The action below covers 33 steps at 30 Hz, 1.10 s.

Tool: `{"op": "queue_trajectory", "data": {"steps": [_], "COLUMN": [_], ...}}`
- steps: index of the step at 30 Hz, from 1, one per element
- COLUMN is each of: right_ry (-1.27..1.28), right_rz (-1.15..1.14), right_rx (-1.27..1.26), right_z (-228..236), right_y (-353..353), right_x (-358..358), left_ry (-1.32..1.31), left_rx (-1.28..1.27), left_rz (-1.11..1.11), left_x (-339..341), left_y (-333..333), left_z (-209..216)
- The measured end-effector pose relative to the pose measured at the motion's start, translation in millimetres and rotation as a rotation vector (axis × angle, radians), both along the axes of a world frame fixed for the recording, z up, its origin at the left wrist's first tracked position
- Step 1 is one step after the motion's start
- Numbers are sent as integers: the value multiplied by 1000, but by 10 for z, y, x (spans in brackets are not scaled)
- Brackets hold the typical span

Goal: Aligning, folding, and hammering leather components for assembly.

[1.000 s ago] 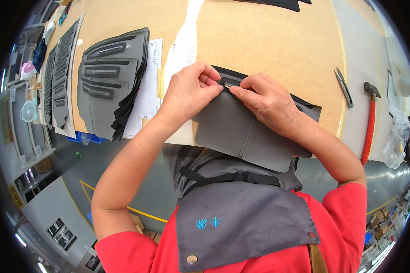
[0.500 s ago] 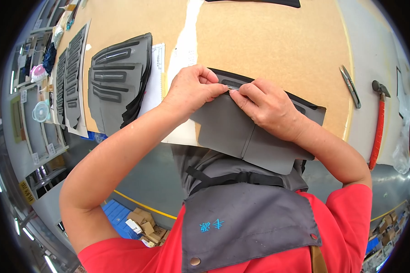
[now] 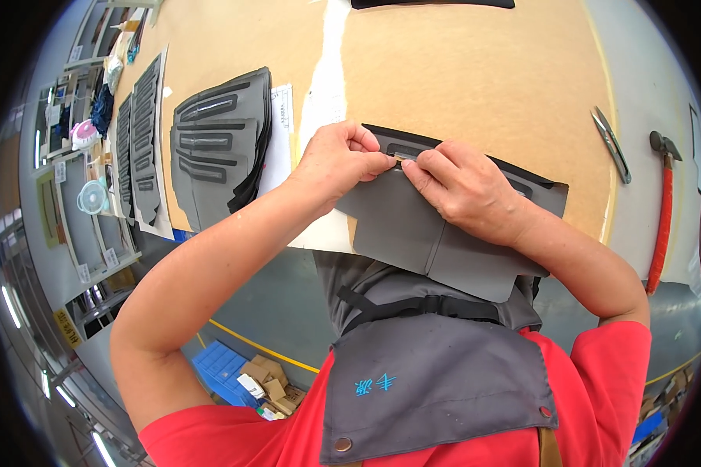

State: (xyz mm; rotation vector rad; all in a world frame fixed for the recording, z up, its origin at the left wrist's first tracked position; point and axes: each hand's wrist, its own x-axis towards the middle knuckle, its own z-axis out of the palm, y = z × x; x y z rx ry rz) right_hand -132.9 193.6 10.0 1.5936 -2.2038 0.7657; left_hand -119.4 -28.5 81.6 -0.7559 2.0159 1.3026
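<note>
A grey sheet panel (image 3: 397, 226) of leather-like material with a dark far edge lies at the table's near side, partly overhanging it. Thumb and finger of my left hand (image 3: 339, 159) are pinched together at a slot-shaped strip near the panel's far edge. Close beside it, the closed fingertips of my right hand (image 3: 467, 187) press and grip the same spot, the rest of that hand resting over the panel. A small tan patch shows between the fingertips; what exactly is pinched there is mostly hidden by my fingers.
Left on the table (image 3: 459, 70) lie a stack of grey panels (image 3: 222, 140) with dark slots and narrower slotted pieces (image 3: 144, 140). A pair of tweezers (image 3: 611, 144) and a red-handled hammer (image 3: 662, 210) lie at right. A dark piece (image 3: 432, 3) sits at the far edge.
The whole view has shifted slightly, moving everything right and a little down. My fingertips have parted a little at the slot, so a tan patch shows between them.
</note>
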Motion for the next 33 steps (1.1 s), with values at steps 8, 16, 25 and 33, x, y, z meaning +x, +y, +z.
{"op": "queue_trajectory", "data": {"steps": [8, 16, 25, 33], "right_ry": [-23, -27, -26, -26], "right_rz": [0, 16, 10, 17], "right_rx": [-1, -8, -2, 1], "right_z": [13, 3, -1, 9], "right_y": [10, 2, 16, 6], "right_x": [2, -4, 0, 6], "left_ry": [-25, -21, 8, -3], "left_rx": [29, 41, 43, 21], "left_rz": [-21, -36, -50, -78], "left_x": [-31, -23, -20, -41], "left_y": [-64, -91, -81, -94], "left_z": [-23, -7, -29, -15]}}
